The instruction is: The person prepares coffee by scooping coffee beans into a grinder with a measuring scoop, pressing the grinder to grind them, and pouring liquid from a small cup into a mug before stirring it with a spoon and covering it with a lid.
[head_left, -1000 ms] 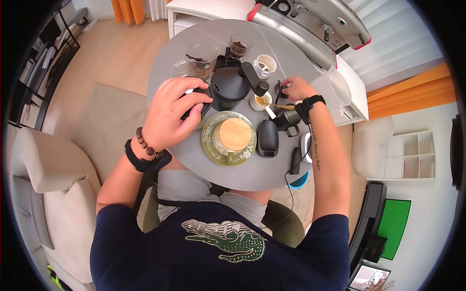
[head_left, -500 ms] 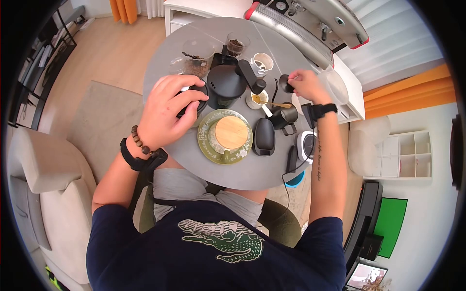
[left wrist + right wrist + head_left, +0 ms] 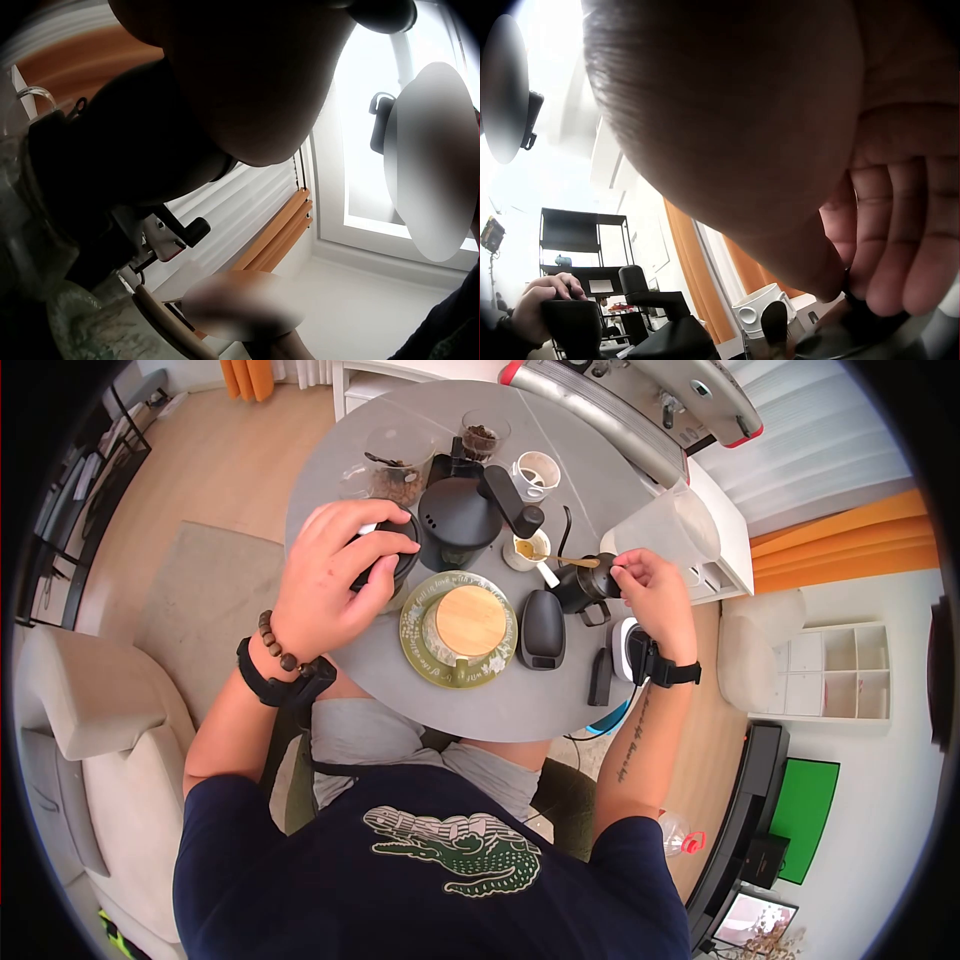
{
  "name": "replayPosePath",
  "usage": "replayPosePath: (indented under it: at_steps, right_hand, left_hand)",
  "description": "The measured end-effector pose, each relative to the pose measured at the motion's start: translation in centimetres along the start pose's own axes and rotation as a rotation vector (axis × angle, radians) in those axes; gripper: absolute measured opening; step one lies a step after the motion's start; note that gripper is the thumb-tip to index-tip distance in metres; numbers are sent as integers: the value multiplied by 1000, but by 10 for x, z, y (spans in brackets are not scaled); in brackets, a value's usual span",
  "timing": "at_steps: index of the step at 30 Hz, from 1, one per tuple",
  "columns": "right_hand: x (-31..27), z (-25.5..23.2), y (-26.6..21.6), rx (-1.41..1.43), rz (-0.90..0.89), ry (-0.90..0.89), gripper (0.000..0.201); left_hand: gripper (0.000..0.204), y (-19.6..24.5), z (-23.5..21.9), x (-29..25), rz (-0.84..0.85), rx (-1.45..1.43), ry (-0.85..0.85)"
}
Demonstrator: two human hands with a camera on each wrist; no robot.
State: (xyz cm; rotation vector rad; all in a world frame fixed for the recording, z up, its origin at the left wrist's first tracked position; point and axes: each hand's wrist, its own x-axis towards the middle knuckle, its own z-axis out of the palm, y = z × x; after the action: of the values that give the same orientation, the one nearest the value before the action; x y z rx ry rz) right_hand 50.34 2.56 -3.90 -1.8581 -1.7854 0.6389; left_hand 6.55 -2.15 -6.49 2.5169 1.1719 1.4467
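Observation:
In the head view my left hand (image 3: 335,570) grips a black round-topped container (image 3: 404,550) from above, fingers curled over its edge. Most of that container is behind the hand. My right hand (image 3: 655,595) pinches a small black lid (image 3: 601,573) at the mouth of a dark jug (image 3: 572,598), whose handle points towards the person. A thin curved black spout-like piece (image 3: 565,532) rises behind the jug. Beside it, a white cup (image 3: 518,558) carries a wooden spoon (image 3: 575,562) across its rim. The right wrist view shows the fingertips (image 3: 885,296) close together at the dark lid.
Between the hands stands a black appliance (image 3: 455,515) with an angled arm. Nearer are a green plate (image 3: 420,650) under a wooden lid (image 3: 470,620) and a smooth black oblong object (image 3: 541,628). Behind are a glass of beans (image 3: 482,440), a white mug (image 3: 536,472) and a clear pitcher (image 3: 680,525).
My right hand lifted the black lid from the table and brought it nearer, over the dark jug's mouth. My left hand stays on the black container.

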Motion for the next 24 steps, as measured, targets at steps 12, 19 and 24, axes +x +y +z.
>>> replayPosePath:
  at_steps: [12, 19, 24]
  right_hand:
    - [-2, 17, 1, 69, -34, 6, 15]
    - [-2, 17, 2, 52, -23, 4, 16]
    - [-5, 17, 0, 28, -15, 4, 17]
  left_hand:
    - [24, 1, -2, 0, 2, 6, -23]
    - [24, 1, -2, 1, 14, 10, -21]
    - [20, 2, 1, 1, -11, 2, 1]
